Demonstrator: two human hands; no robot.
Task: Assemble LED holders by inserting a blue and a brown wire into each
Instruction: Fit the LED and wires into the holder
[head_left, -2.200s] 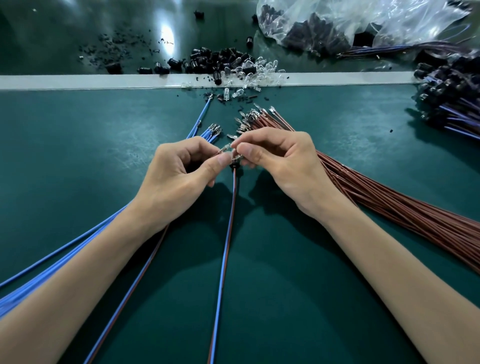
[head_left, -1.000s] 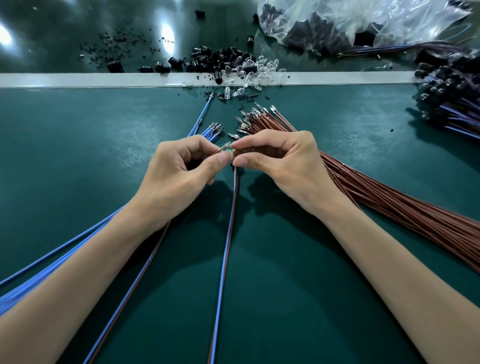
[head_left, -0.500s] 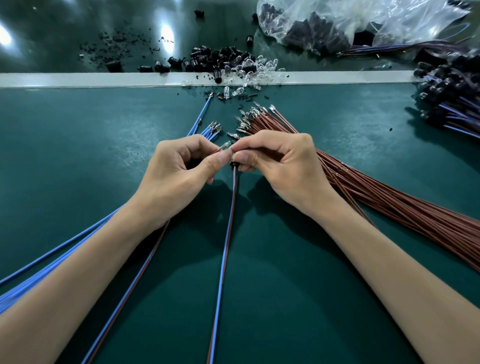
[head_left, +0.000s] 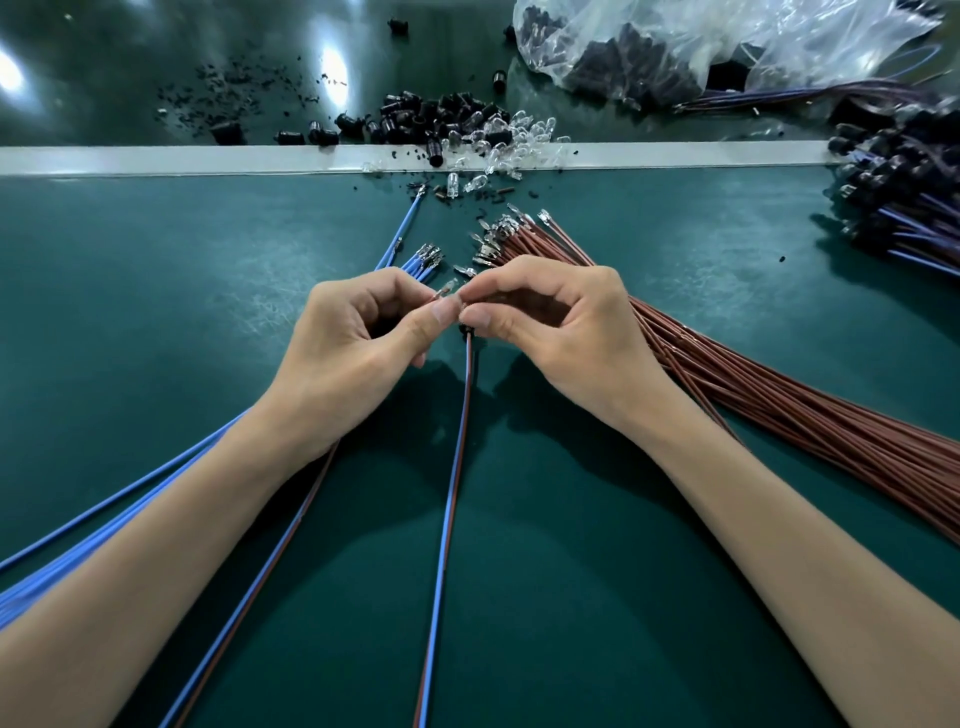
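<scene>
Both hands meet, thumb tips touching, just beside the brown wire bundle (head_left: 779, 415). The left hand (head_left: 358, 338) curls and pinches a small clear piece (head_left: 448, 287). The right hand (head_left: 556, 332) curls and pinches the black holder (head_left: 464, 328). The holder's blue and brown wire pair (head_left: 448, 493) hangs near the bundle.

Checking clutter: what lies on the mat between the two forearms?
Head view: one blue-and-brown wire pair, running down from the right hand, over bare green mat.

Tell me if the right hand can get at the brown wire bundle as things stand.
Probably yes: the brown wire bundle lies just beside the right hand with nothing between, but its fingers are busy pinching a holder.
</scene>
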